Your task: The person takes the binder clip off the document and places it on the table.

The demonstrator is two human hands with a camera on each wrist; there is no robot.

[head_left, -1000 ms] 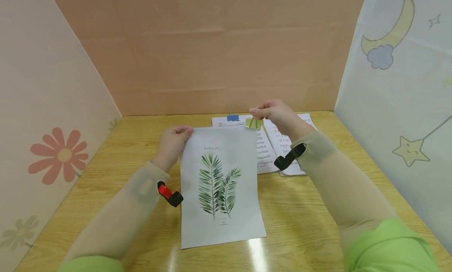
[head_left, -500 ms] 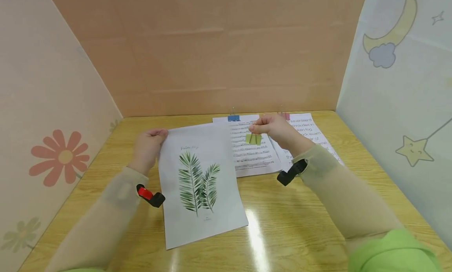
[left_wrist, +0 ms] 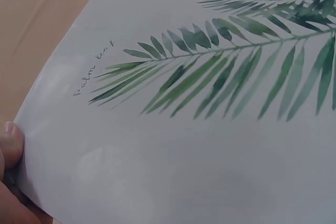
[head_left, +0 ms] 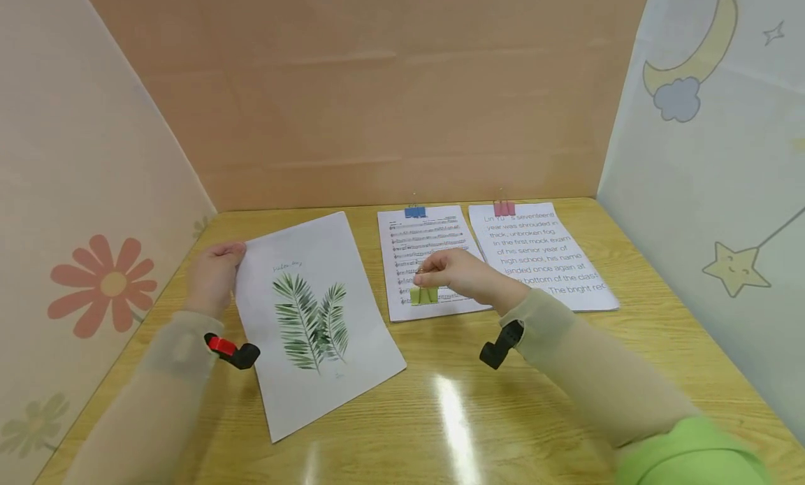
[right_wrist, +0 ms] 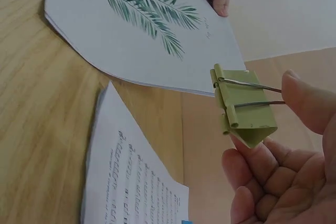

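"What's moved since half a second ago?"

"Both hands. The right hand [head_left: 462,279] has brought the green clip [head_left: 423,295] lower and to the left, while the left hand [head_left: 214,279] has swung the palm-leaf paper [head_left: 321,324] further left and tilted it more."

"How are they gripping?"

"The right pinches the clip, thumb at its wire handles. The left pinches the paper near its upper left corner, thumb on the front."

"What does that shift mean?"

"Clip and paper are apart, each in its own hand. I'd judge that fingers alone keep the paper together; its edge looks layered, so probably several sheets."

"And around them?"

"The music pages [head_left: 418,240], no longer covered by the paper, lie behind the clip, with a blue clip [head_left: 415,212] at their top. Just right are the text pages [head_left: 541,254], with a pink clip [head_left: 504,208]."

"The surface, the room?"

"A glossy wood-grained table [head_left: 534,401] with a streak of light, a tan back wall [head_left: 377,93], a painted flower [head_left: 113,284] on the left wall, a moon [head_left: 723,34] and star [head_left: 736,268] on the right."
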